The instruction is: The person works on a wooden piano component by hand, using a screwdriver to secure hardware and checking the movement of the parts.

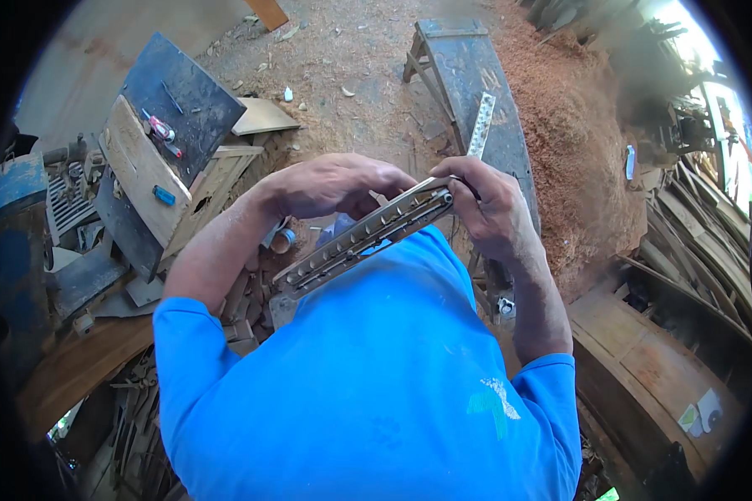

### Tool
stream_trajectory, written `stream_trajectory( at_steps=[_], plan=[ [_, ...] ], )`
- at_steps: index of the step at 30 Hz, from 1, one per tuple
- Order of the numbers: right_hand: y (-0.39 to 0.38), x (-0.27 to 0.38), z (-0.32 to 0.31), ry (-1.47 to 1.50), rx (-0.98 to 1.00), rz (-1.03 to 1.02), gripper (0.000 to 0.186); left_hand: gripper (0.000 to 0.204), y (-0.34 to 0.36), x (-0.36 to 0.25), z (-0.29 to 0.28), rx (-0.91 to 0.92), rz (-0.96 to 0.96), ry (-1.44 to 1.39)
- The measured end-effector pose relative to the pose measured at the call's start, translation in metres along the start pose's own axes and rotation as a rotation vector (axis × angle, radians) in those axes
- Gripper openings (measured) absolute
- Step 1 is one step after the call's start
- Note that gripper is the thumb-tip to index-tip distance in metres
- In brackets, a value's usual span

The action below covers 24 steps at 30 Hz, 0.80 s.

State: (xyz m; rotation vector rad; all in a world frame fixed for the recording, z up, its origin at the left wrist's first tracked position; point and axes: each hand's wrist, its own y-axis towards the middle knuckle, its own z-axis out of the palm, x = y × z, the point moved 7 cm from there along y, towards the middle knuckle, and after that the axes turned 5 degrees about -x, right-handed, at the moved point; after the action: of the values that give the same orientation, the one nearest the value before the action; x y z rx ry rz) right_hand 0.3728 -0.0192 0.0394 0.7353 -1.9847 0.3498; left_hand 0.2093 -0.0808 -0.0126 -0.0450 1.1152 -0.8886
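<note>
I hold a long, narrow piece (363,238) with rows of small metal fittings along it, tilted up to the right across my body. My right hand (485,209) is closed on its raised right end, thumb and fingers at the corner. My left hand (334,188) curls over the far side of the same piece, its fingertips partly hidden behind it. The piece's lower left end lies over my blue shirt's edge and the scraps beyond. A pale perforated strip (480,125) lies on the grey bench ahead, just past my right hand.
The long grey bench (455,50) runs ahead at right, beside heaped wood shavings (576,134). At left are boards (142,159), a dark panel with small tools and a blue lighter (164,195), and scrap pieces. Stacked planks (693,234) and a wooden cabinet (618,326) stand at right.
</note>
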Motion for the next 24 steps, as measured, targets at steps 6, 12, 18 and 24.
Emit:
stream_trajectory(
  at_steps=[6, 12, 18, 24],
  plan=[
    [-0.005, 0.010, -0.001, -0.016, 0.053, -0.175, 0.032, 0.034, 0.008, 0.009, 0.026, -0.053, -0.081, -0.063],
    [-0.012, 0.006, 0.000, -0.028, 0.108, -0.188, 0.035, 0.031, 0.010, 0.020, 0.031, -0.156, -0.109, -0.017],
    [-0.014, 0.003, 0.003, -0.119, 0.212, -0.163, 0.039, 0.032, 0.013, 0.018, 0.038, -0.167, -0.081, 0.083],
    [-0.012, 0.003, 0.005, -0.090, 0.248, -0.132, 0.043, 0.044, 0.004, 0.013, 0.043, -0.199, -0.092, 0.046]
  ],
)
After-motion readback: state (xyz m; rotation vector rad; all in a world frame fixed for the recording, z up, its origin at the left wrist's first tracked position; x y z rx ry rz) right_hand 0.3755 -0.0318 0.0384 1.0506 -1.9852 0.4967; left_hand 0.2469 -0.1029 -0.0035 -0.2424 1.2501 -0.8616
